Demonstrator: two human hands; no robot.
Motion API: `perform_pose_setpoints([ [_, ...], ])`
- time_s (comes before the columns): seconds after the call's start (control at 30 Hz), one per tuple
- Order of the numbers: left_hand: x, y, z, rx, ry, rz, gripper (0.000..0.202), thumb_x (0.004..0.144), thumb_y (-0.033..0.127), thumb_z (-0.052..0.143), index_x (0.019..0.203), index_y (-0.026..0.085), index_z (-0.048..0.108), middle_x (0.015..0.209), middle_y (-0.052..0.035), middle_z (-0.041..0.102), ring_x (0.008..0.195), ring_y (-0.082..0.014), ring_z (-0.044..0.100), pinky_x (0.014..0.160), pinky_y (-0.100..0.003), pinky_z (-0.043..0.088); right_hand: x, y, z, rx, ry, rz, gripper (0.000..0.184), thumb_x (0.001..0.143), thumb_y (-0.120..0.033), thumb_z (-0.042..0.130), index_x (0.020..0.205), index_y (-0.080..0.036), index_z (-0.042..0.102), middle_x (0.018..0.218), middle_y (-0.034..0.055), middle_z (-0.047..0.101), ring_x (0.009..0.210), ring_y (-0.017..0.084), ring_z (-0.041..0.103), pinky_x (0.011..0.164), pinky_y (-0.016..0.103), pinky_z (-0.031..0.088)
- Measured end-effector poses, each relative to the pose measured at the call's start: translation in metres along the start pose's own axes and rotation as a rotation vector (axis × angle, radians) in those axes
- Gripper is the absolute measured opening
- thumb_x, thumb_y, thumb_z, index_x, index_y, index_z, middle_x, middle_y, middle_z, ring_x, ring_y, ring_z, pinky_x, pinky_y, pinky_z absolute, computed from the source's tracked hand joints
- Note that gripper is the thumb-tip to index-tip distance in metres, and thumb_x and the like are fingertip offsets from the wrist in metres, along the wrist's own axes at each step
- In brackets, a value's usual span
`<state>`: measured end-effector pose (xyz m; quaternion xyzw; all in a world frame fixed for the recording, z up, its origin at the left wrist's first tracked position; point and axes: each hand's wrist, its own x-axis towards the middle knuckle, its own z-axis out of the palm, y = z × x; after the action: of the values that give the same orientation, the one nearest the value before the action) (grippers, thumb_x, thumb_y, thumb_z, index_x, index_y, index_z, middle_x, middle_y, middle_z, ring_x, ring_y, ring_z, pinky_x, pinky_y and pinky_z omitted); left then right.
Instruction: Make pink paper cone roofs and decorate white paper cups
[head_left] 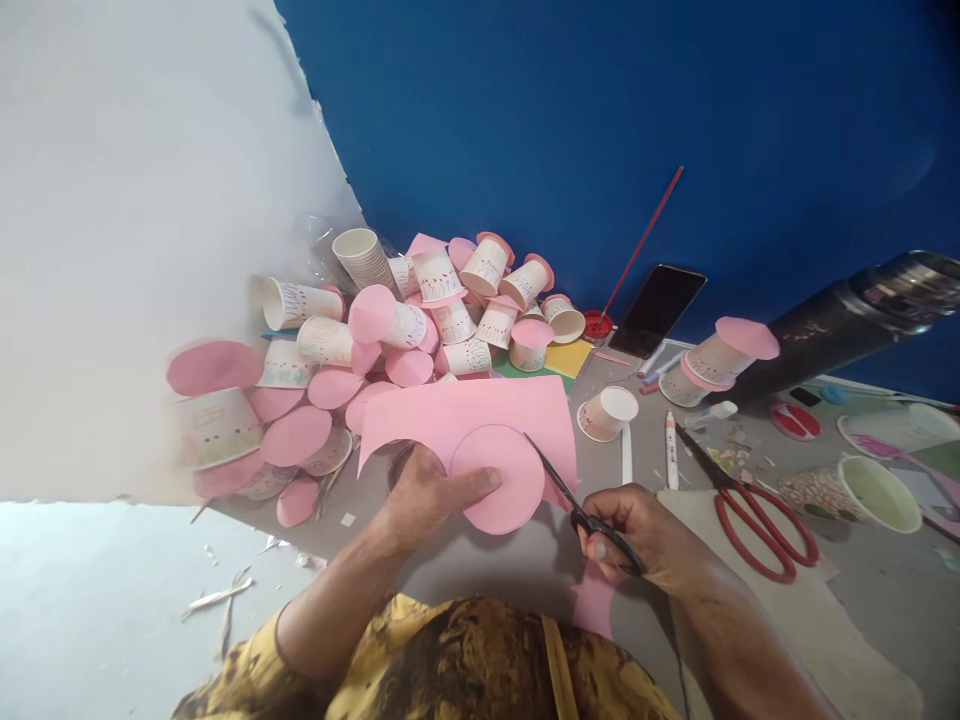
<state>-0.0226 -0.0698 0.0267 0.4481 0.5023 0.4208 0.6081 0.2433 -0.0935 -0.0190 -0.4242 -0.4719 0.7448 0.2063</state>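
A sheet of pink paper (525, 405) is held up by my left hand (439, 490), thumb on top and fingers underneath. On it a drawn circle (510, 500) is partly cut out, its lower and right edge free of the sheet. My right hand (622, 530) grips black-handled scissors (592, 525), whose blades meet the paper at the circle's upper right edge. Below the scissors hangs or lies a pink offcut (595, 605); which of the two I cannot tell. Just beyond the sheet's right side stands a paper cup (607, 413).
A heap of decorated paper cups with pink discs (450, 320) fills the left and back. To the right lie red-handled scissors (765, 525), a marker (671, 450), a phone (660, 308), a dark flask (832, 325) and a tipped patterned cup (847, 495). A blue wall (562, 120) rises behind.
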Motion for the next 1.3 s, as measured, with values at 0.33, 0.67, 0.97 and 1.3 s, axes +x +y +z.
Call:
perform_pose_setpoints([
  [0.33, 0.002, 0.001, -0.006, 0.088, -0.032, 0.000, 0.034, 0.067, 0.037, 0.086, 0.090, 0.015, 0.074, 0.088, -0.0085, 0.078, 0.095, -0.0307, 0.072, 0.083, -0.041, 0.061, 0.001, -0.002, 0.002, 0.014, 0.002, 0.013, 0.053, 0.062, -0.062, 0.088, 0.065, -0.016, 0.061, 0.048, -0.0050, 0.051, 0.046, 0.007, 0.040, 0.046, 0.023, 0.026],
  [0.67, 0.003, 0.004, -0.011, 0.164, -0.065, -0.030, 0.030, 0.069, 0.037, 0.085, 0.091, 0.020, 0.077, 0.080, -0.0050, 0.078, 0.088, -0.0304, 0.074, 0.075, -0.038, 0.061, 0.000, -0.003, 0.003, 0.010, 0.000, 0.013, 0.054, 0.063, -0.063, 0.087, 0.063, -0.017, 0.060, 0.048, -0.0049, 0.051, 0.046, 0.007, 0.039, 0.046, 0.023, 0.025],
  [0.97, 0.004, 0.009, -0.017, 0.147, -0.195, -0.060, 0.024, 0.070, 0.033, 0.085, 0.089, 0.019, 0.079, 0.091, -0.0068, 0.080, 0.084, -0.0278, 0.073, 0.073, -0.037, 0.060, 0.000, 0.000, 0.002, 0.023, -0.023, 0.002, 0.053, 0.065, -0.062, 0.087, 0.065, -0.015, 0.062, 0.049, -0.0046, 0.051, 0.046, 0.007, 0.040, 0.045, 0.022, 0.027],
  [1.3, 0.009, 0.014, -0.020, 0.185, -0.273, -0.009, 0.023, 0.072, 0.033, 0.084, 0.086, 0.016, 0.078, 0.085, -0.0065, 0.077, 0.082, -0.0261, 0.072, 0.074, -0.035, 0.058, -0.001, -0.003, 0.003, -0.018, -0.015, 0.026, 0.059, 0.061, -0.069, 0.086, 0.065, -0.016, 0.060, 0.051, -0.0033, 0.054, 0.048, 0.008, 0.043, 0.048, 0.023, 0.030],
])
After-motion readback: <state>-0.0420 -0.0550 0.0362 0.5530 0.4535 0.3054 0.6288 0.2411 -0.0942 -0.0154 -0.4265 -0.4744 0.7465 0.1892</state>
